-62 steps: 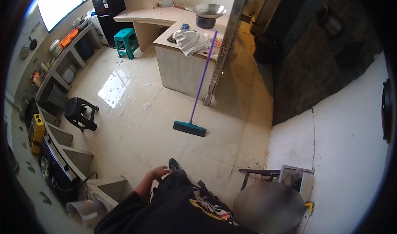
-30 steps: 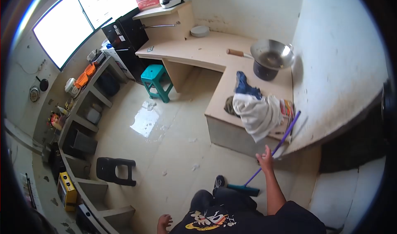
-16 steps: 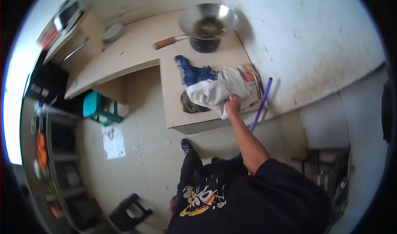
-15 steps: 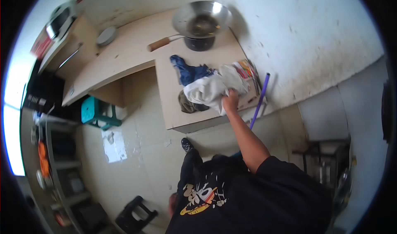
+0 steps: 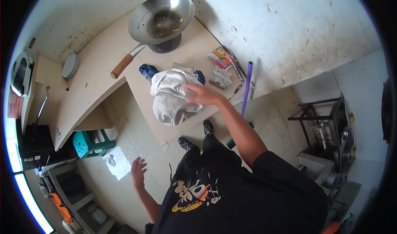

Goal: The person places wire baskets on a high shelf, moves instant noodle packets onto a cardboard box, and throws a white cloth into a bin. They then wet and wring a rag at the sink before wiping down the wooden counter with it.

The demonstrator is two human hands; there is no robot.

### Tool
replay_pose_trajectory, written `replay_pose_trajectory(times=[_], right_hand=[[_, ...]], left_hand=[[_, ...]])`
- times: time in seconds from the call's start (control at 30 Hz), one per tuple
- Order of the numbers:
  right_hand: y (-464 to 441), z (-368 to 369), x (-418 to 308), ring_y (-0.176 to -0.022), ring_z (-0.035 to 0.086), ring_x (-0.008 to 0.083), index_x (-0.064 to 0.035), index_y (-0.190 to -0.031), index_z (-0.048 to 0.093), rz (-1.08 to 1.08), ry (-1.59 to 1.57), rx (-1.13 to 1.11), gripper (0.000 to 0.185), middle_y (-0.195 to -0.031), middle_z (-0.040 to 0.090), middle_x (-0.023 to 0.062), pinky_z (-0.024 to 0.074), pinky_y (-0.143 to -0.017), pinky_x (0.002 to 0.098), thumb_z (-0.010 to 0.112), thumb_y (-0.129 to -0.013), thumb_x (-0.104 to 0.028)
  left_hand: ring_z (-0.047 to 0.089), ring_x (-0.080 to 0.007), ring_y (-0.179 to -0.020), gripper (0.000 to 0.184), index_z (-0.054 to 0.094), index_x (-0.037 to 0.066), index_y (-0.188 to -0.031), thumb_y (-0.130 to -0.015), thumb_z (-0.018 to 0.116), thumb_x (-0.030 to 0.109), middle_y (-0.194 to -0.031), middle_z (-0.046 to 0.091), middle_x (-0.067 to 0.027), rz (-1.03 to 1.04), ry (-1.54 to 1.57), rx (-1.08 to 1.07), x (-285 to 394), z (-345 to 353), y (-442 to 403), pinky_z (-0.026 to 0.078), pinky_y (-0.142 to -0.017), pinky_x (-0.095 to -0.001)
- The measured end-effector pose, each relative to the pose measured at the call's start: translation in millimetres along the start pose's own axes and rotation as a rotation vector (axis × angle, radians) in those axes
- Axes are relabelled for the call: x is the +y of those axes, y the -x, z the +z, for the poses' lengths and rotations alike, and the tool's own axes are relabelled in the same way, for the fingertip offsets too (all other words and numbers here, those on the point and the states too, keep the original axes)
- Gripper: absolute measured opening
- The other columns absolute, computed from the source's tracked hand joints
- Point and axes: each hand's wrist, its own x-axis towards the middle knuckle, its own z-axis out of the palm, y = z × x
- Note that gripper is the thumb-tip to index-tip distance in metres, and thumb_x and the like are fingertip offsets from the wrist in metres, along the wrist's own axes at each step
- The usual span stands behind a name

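A crumpled white cloth [image 5: 171, 94] lies bunched near the front of the light wooden counter [image 5: 142, 114]. Bits of dark blue cloth [image 5: 148, 71] poke out from beneath it. My right hand [image 5: 202, 95] is over the white cloth's right side, fingers stretched out and not gripping it; whether the fingertips touch the fabric I cannot tell. Low at my left side, my left hand [image 5: 138, 172] hangs in the air above the floor with its fingers apart, holding nothing.
A wok [image 5: 161, 21] with food bits sits on a dark stove base [image 5: 165, 45], its wooden handle [image 5: 121, 66] pointing left. Packets [image 5: 221, 77] and pens lie right of the cloth. A purple pole [image 5: 247, 87] leans there. A green stool [image 5: 93, 143] stands left.
My right hand has let go of the white cloth, which now lies heaped further left, over most of the blue cloth. The packets are uncovered. My left hand has risen into clearer view.
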Motion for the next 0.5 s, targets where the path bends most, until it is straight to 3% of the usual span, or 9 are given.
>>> replay_pose_trajectory(times=[0.07, 0.13, 0.23, 0.33, 0.43, 0.5], right_hand=[[9.2, -46.3, 17.1, -0.121, 0.046, 0.0391, -0.0053, -0.135, 0.045, 0.210, 0.082, 0.206, 0.073, -0.132, 0.047, 0.0223, 0.0408, -0.099, 0.0471, 0.075, -0.073, -0.027], [12.1, -59.8, 97.1, -0.121, 0.046, 0.0397, -0.0088, -0.136, 0.044, 0.183, 0.722, 0.496, 0.076, -0.128, 0.049, 0.0228, 0.0401, -0.099, 0.0451, 0.078, -0.070, -0.024], [26.8, -57.8, 86.9, -0.119, 0.046, 0.0412, -0.0118, -0.131, 0.047, 0.538, 0.958, 0.426, 0.072, -0.126, 0.050, 0.0222, 0.0396, -0.099, 0.0457, 0.079, -0.068, -0.024], [27.8, -66.9, 88.1, -0.120, 0.044, 0.0425, -0.0130, -0.131, 0.048, 0.539, 0.862, 0.343, 0.066, -0.127, 0.048, 0.0226, 0.0426, -0.096, 0.0445, 0.076, -0.072, -0.026], [25.3, -67.2, 104.7, -0.114, 0.052, 0.0406, -0.0127, -0.128, 0.052, 0.555, 0.686, 0.515, 0.055, -0.122, 0.055, 0.0228, 0.0471, -0.089, 0.0441, 0.071, -0.078, -0.027], [25.8, -70.8, 100.1, -0.106, 0.059, 0.0378, -0.0109, -0.127, 0.054, 0.593, 0.273, 0.526, 0.051, -0.115, 0.060, 0.0225, 0.0497, -0.084, 0.0422, 0.067, -0.081, -0.029]], left_hand=[[0.063, -0.0241, -0.103, 0.041, 0.047, 0.004, -0.132, -0.098, 0.047, 0.026, -0.120, 0.061, -0.0140, 0.026, 0.204, 0.022, 30.0, 29.0, 21.7, 0.051, -0.084, -0.0370], [0.062, -0.0238, -0.103, 0.040, 0.048, 0.001, -0.131, -0.097, 0.047, 0.022, -0.118, 0.061, -0.0149, 0.035, 0.208, -0.029, 62.7, 57.7, 34.4, 0.050, -0.086, -0.0336], [0.063, -0.0208, -0.101, 0.033, 0.051, -0.001, -0.127, -0.096, 0.048, 0.010, -0.115, 0.063, -0.0145, 0.108, 0.028, -0.167, 112.5, 104.3, 30.8, 0.049, -0.083, -0.0304], [0.062, -0.0209, -0.104, 0.034, 0.051, -0.002, -0.127, -0.094, 0.053, 0.006, -0.116, 0.063, -0.0140, 0.197, 0.037, -0.359, 166.2, 152.3, 20.4, 0.048, -0.090, -0.0312], [0.061, -0.0211, -0.107, 0.033, 0.052, -0.003, -0.126, -0.094, 0.054, 0.006, -0.117, 0.062, -0.0147, 0.277, -0.015, -0.537, 212.8, 198.7, 7.6, 0.047, -0.093, -0.0318], [0.060, -0.0224, -0.109, 0.039, 0.048, -0.003, -0.130, -0.093, 0.056, 0.008, -0.120, 0.061, -0.0150, 0.340, -0.012, -0.651, 222.9, 227.9, -11.6, 0.047, -0.093, -0.0324]])
